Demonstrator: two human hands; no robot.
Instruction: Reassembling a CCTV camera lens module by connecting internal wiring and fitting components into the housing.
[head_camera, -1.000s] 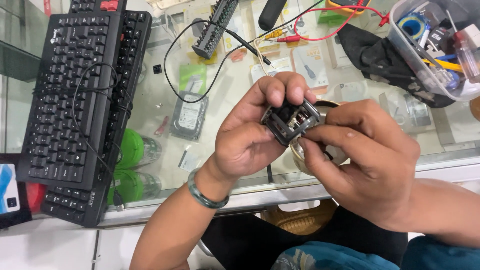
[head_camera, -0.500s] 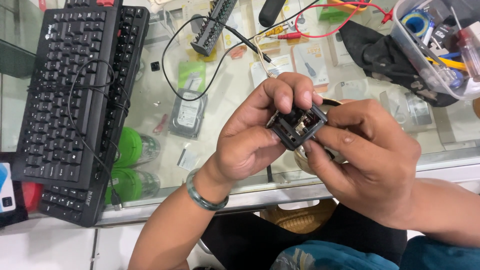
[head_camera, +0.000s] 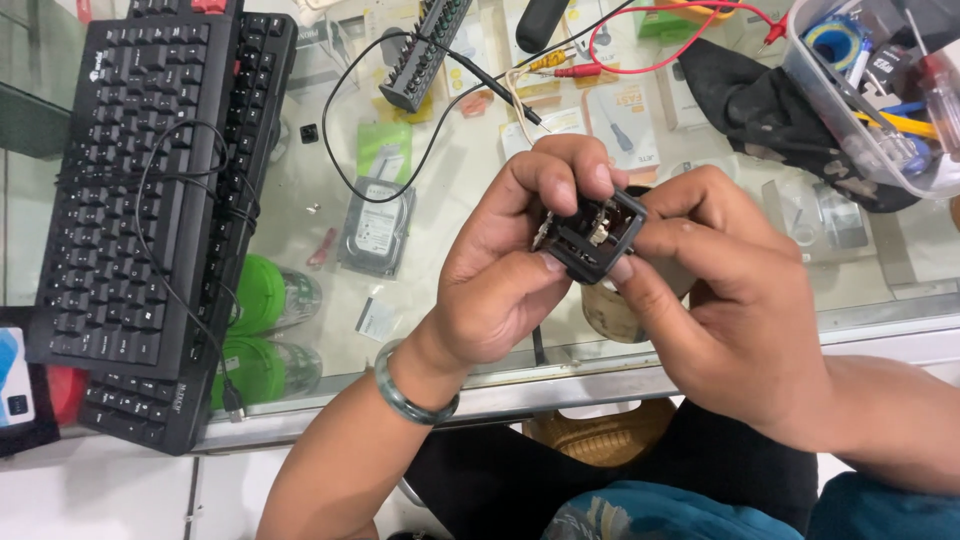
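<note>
A small black square electronic part (head_camera: 592, 235) with metal pieces inside is held above the glass counter, near its front edge. My left hand (head_camera: 510, 270) grips its left side with thumb underneath and fingers curled over the top; a green bangle sits on that wrist. My right hand (head_camera: 735, 300) pinches the part's right side between thumb and forefinger. Much of the part is hidden by my fingers.
Two stacked black keyboards (head_camera: 140, 200) with a coiled cable lie at the left. A hard drive (head_camera: 375, 228) shows under the glass. A black bit holder (head_camera: 425, 55), red and black test leads (head_camera: 640, 60), a dark cloth (head_camera: 760, 100) and a clear tool box (head_camera: 880, 90) lie behind.
Both hands and the black part have shifted slightly, and the part is turned a little between my fingers. The grip is unchanged.
</note>
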